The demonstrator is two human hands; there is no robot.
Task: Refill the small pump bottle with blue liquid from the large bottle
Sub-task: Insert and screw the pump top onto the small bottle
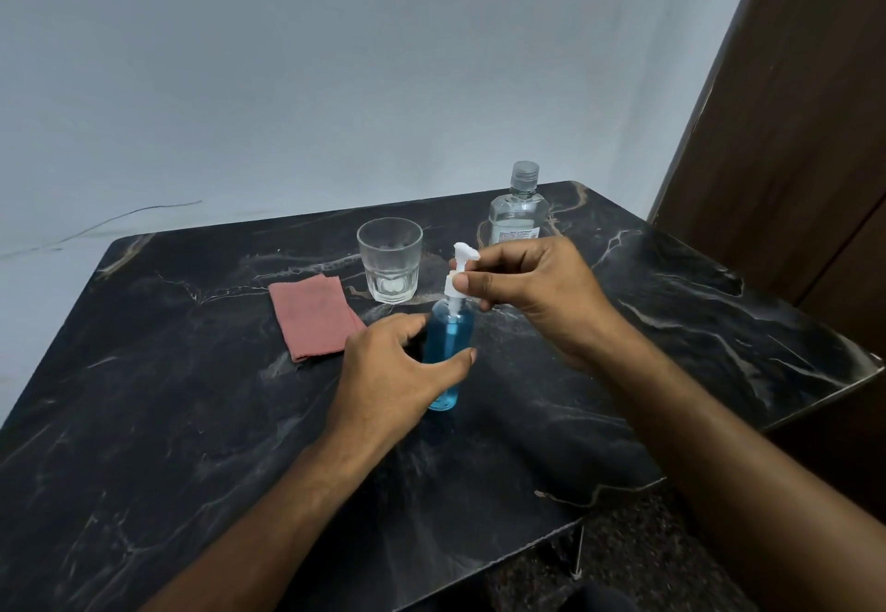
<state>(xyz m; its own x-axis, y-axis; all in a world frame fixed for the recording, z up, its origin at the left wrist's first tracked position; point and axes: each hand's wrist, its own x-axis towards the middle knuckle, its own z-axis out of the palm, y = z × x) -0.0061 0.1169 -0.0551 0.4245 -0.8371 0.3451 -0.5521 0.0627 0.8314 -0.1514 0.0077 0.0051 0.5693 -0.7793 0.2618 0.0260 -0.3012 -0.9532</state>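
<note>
While the small pump bottle [448, 357] stands upright near the middle of the black marble-pattern table [192, 419], both hands are on it. Bottle body is clear, filled with blue liquid almost up to the shoulder.

Left hand [398, 371]: wrapped loosely around the lower body of the bottle from the left side, thumb across the front, fingers curling behind it. Grip looks light; contact at thumb tip is visible, finger contact behind the bottle can't be confirmed.

Right hand [532, 280]: pinching the white pump head [462, 271] at the top of the bottle. Thumb sits on the collar, other fingers close on the nozzle part from the right. Pump stem sits at the bottle neck; can't tell if the collar is fully screwed down or loose.

Large bottle [518, 208]: upright at the far edge of the table, behind the right hand, well apart from the pump bottle. Grey ribbed cap on. Contents look clear to pale, label partly hidden by the hand.

Other items: empty-looking clear glass tumbler [390, 259] just left of the pump head, behind the bottle. Folded pink cloth [314, 316] flat on the table, left of the tumbler, near the left hand but not touching it.
</note>
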